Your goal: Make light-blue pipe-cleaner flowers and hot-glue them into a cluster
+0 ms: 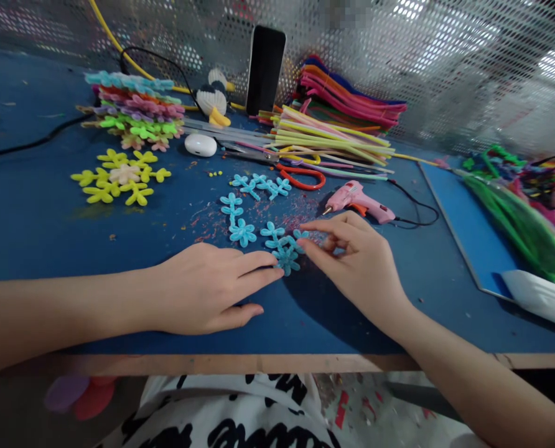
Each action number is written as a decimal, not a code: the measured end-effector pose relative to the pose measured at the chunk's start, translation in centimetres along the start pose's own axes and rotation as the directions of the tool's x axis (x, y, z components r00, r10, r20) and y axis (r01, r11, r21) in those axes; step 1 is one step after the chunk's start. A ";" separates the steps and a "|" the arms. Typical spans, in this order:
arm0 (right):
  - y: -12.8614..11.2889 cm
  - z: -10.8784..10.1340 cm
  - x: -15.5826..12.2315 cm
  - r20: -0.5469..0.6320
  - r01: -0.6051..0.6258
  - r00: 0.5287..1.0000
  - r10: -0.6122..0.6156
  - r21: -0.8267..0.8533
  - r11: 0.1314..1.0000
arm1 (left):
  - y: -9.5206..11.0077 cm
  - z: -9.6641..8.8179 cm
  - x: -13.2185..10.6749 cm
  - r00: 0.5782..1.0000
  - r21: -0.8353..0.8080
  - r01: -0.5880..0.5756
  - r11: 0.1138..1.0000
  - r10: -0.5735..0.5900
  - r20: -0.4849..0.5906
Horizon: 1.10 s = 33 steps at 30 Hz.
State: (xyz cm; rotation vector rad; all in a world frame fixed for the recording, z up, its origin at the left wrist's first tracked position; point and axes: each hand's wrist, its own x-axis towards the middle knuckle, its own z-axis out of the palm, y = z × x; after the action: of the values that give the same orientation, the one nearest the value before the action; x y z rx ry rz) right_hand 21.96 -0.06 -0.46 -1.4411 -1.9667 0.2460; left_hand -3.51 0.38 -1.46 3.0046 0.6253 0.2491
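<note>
Several yellow fuzzy-wire flowers (119,177) lie far left on the blue counter (35,218). The left hand (203,289) rests flat with its fingers stretched together, the tips touching the blue flower cluster (284,252) at the middle. The right hand (356,261) pinches that cluster's far edge between thumb and fingertips. The work looks like fitting small blue flowers against each other. Keeping them aligned calls for a steady hold. The pink glue gun (359,200) lies just beyond.
</note>
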 end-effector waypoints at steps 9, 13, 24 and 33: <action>0.4 -1.1 0.2 0.222 0.058 0.974 -0.037 -0.091 0.994 | 0.0 0.2 -0.2 0.992 0.025 0.095 0.995 -0.092 -0.084; 0.2 -1.1 -0.1 0.279 -0.073 0.957 0.084 -0.049 0.996 | 0.0 0.0 0.0 0.997 0.029 0.078 0.997 -0.077 -0.030; -0.4 -0.9 -0.4 0.368 -0.174 0.917 0.151 0.029 0.984 | 0.1 -0.2 0.2 0.998 0.016 0.065 0.998 -0.065 0.007; 0.3 -1.0 0.0 0.187 -0.054 0.981 0.055 -0.014 0.998 | 0.2 -0.1 -0.2 0.996 0.027 0.037 0.999 -0.034 -0.082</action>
State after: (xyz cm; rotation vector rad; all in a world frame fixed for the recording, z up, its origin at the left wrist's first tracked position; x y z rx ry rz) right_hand 22.80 -0.14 0.15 -1.5270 -2.0813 0.4110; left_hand -3.63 0.08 -1.37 3.0204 0.6944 0.3651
